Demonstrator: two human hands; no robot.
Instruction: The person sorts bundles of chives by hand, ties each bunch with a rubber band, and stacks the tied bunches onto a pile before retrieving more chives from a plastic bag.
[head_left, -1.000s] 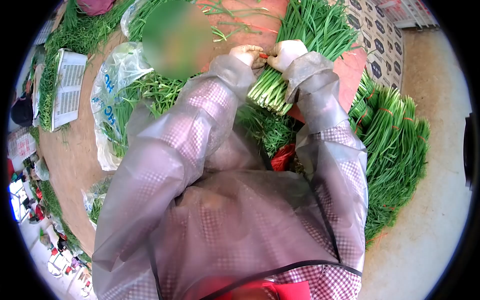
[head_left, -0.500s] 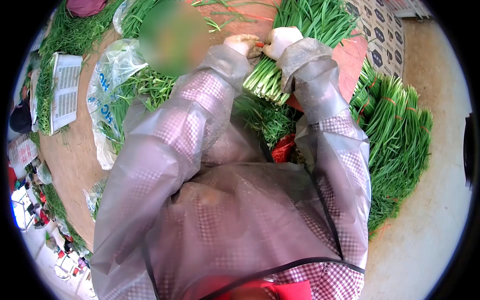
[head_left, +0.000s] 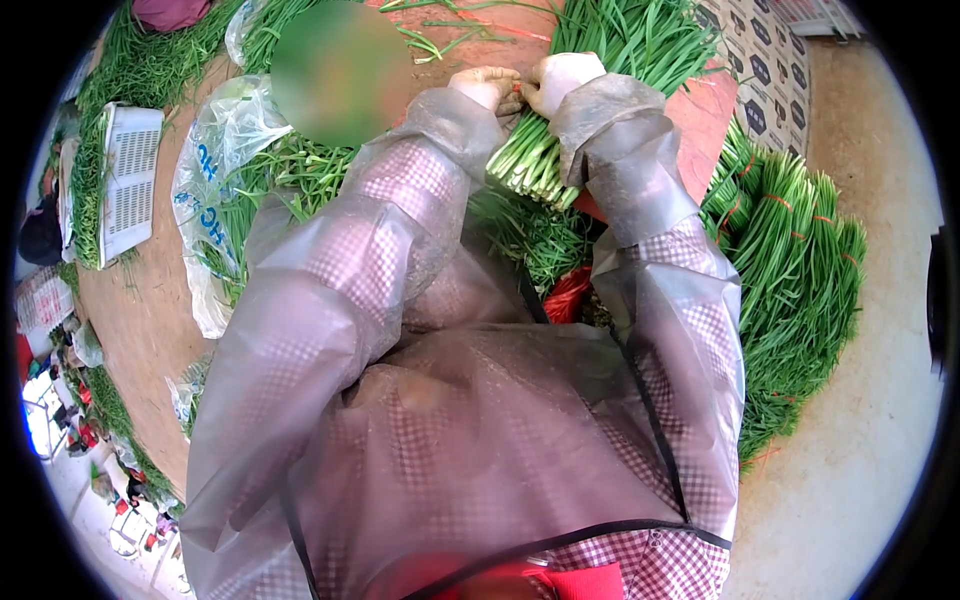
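Observation:
A bunch of garlic chives [head_left: 535, 160] lies on the reddish table, its pale cut stems towards me and its leaves [head_left: 640, 40] stretching away. Over it, my two hands meet, almost touching. My left hand [head_left: 486, 88] is closed, fingertips pinching a thin red tie [head_left: 517, 88]. From the other side, my right hand [head_left: 563, 80] is closed at the same tie, close against the stems. The hands hide most of the tie, so whether it circles the bunch cannot be seen.
Tied chive bundles [head_left: 790, 230] are piled at the right beside the floor. Loose greens [head_left: 530, 235] and a red bag [head_left: 568, 295] lie below the hands. At the left are a clear plastic bag [head_left: 205, 200] of greens and a white basket [head_left: 132, 180]. One patch is blurred.
The fingertips of both hands have drawn slightly closer together, and less of the red tie shows between them. The bunch stays in place.

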